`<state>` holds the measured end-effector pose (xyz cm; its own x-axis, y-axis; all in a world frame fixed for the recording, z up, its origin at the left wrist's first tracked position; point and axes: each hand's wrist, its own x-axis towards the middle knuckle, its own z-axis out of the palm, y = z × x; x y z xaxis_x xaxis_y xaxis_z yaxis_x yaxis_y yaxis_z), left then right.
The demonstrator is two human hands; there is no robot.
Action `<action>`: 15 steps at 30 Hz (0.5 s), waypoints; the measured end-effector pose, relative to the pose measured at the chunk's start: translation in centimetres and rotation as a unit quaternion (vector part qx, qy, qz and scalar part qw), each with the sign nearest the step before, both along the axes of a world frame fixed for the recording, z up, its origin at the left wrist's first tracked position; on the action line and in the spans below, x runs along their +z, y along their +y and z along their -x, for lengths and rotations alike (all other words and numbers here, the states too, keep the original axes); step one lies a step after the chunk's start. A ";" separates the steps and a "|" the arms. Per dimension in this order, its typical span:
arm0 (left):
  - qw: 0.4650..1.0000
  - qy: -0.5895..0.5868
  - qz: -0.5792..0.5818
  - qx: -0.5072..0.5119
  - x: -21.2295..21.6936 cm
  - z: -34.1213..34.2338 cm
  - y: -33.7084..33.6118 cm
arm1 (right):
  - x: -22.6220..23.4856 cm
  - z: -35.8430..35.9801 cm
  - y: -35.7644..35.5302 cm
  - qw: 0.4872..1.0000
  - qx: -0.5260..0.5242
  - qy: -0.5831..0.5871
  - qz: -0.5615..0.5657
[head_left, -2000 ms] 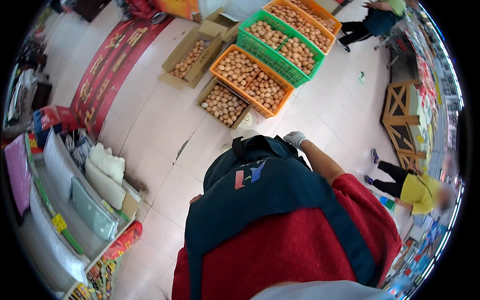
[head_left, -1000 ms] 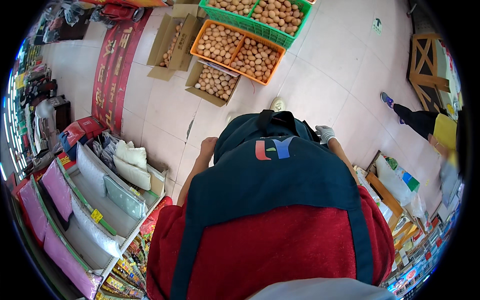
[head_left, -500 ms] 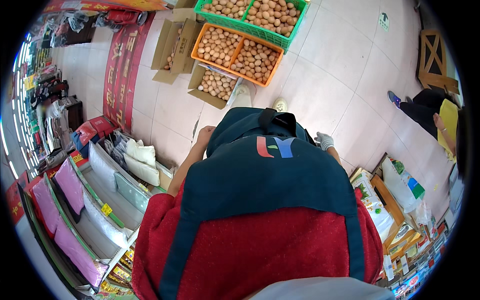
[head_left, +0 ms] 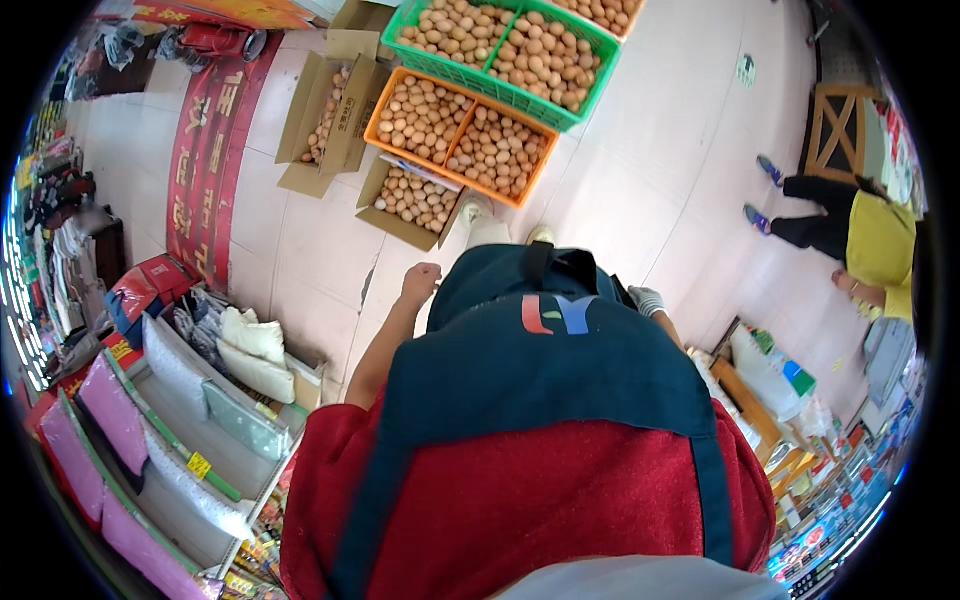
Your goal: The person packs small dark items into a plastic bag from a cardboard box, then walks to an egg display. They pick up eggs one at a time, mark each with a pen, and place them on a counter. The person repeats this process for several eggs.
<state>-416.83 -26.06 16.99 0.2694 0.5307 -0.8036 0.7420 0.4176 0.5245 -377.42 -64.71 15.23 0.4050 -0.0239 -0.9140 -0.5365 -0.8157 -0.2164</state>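
My left hand [head_left: 422, 281], bare, hangs beside the dark green apron [head_left: 540, 380] over my red top, its fingers curled in with nothing seen in them. The nearest thing ahead of it is a cardboard box of brown eggs [head_left: 412, 198] on the floor. On the other side of the apron is my right hand [head_left: 648, 301] in a pale striped glove. Its fingers look loosely apart and hold nothing visible; the apron hides part of it. Beyond my shoes stand an orange crate of eggs [head_left: 547, 160] and a green crate of eggs [head_left: 575, 122].
Another open carton [head_left: 292, 178] with eggs stands left of the crates. A red banner [head_left: 208, 165] lies along the floor. Shelves with pillows [head_left: 125, 410] are close on my left, bagged goods [head_left: 765, 375] on my right. A person in yellow [head_left: 880, 240] is at the far right.
The egg crates sit further left in view, and another crate shows behind the green one. My left hand is slightly further forward of my body. The person in yellow shows more fully.
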 end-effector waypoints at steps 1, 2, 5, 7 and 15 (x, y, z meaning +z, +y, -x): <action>0.999 0.010 0.024 0.046 -0.6 -0.2 1.1 | 0.6 -0.6 2.9 0.997 0.069 -0.006 0.015; 0.997 0.011 0.027 0.066 -1.0 -0.4 2.0 | 2.3 -0.9 6.2 0.996 0.092 -0.018 0.014; 0.992 0.021 0.030 0.123 -1.7 -0.1 4.1 | 1.8 -3.0 13.9 0.993 0.101 -0.007 -0.066; 0.991 0.010 0.018 0.129 -2.0 0.6 5.7 | 2.5 -3.7 19.7 0.987 0.123 -0.025 -0.104; 0.985 0.080 0.004 0.155 -3.7 1.8 5.5 | -1.5 -8.6 36.2 0.905 0.394 -0.135 -0.089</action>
<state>-418.61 -20.51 13.27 -0.0351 0.5617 -0.8266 0.6511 0.6404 0.4075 -368.86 -28.53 13.69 0.4420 0.5072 -0.7399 0.2884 -0.8614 -0.4182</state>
